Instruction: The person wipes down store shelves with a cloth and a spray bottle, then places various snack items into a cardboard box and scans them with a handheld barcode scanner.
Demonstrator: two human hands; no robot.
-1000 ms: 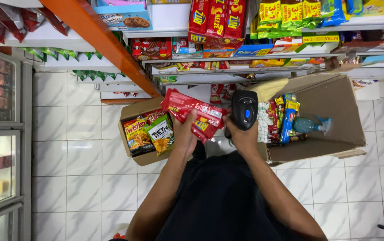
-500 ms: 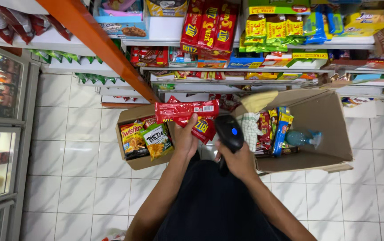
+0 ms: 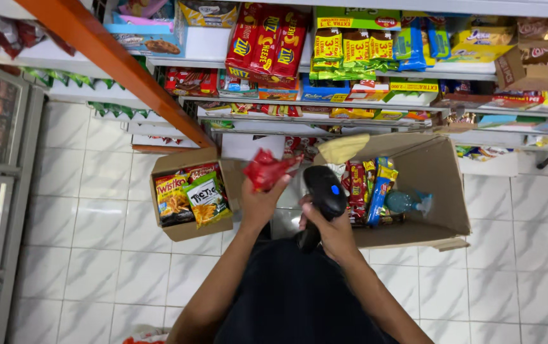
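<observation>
Scanner point(image 3: 323, 188), black, sits clenched in the right hand point(image 3: 331, 230), aimed toward 11 o'clock. Left hand point(image 3: 260, 202) grasps a red packet point(image 3: 267, 169) at its 12 o'clock, above a small box point(image 3: 188, 229) and a large box point(image 3: 439, 185) at 3 o'clock.

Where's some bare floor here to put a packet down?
White tile floor left of the small snack box is bare, as is tile right of the large cardboard box. Between the boxes it is crowded by left hand and right hand.
</observation>
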